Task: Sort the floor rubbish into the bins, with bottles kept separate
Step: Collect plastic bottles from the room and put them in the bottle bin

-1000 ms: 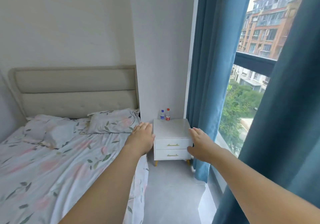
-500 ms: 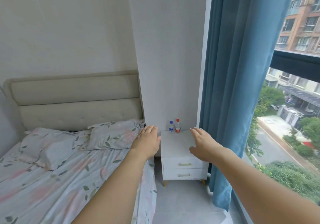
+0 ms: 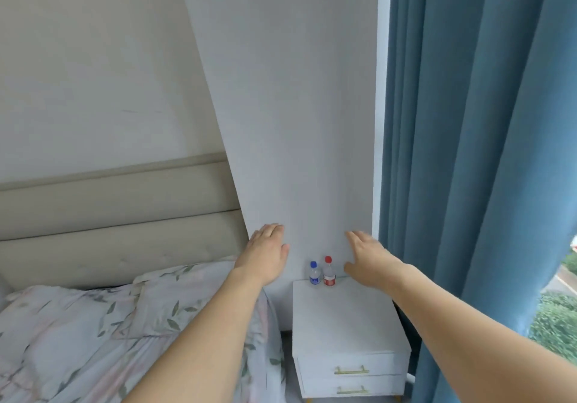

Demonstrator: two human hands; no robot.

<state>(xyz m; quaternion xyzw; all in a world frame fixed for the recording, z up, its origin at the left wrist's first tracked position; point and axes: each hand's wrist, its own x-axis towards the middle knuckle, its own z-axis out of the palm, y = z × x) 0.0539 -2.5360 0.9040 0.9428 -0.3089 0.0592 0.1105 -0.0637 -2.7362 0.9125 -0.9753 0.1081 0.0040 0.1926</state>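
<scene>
Two small plastic bottles stand upright side by side at the back of a white bedside table, against the wall: a blue-capped bottle on the left and a red-capped bottle on the right. My left hand is stretched forward, palm down with straight fingers, left of and above the bottles. My right hand reaches out the same way to the right of them. Both hands hold nothing and touch neither bottle. No bins or floor rubbish are in view.
A bed with floral bedding and a padded beige headboard fills the left. The bedside table has two drawers with gold handles. Blue curtains hang on the right beside a window. A narrow strip of grey floor runs between bed and table.
The view has moved closer to the bedside table and tilted up along the wall. Both outstretched hands have come nearer the two bottles, staying open and empty.
</scene>
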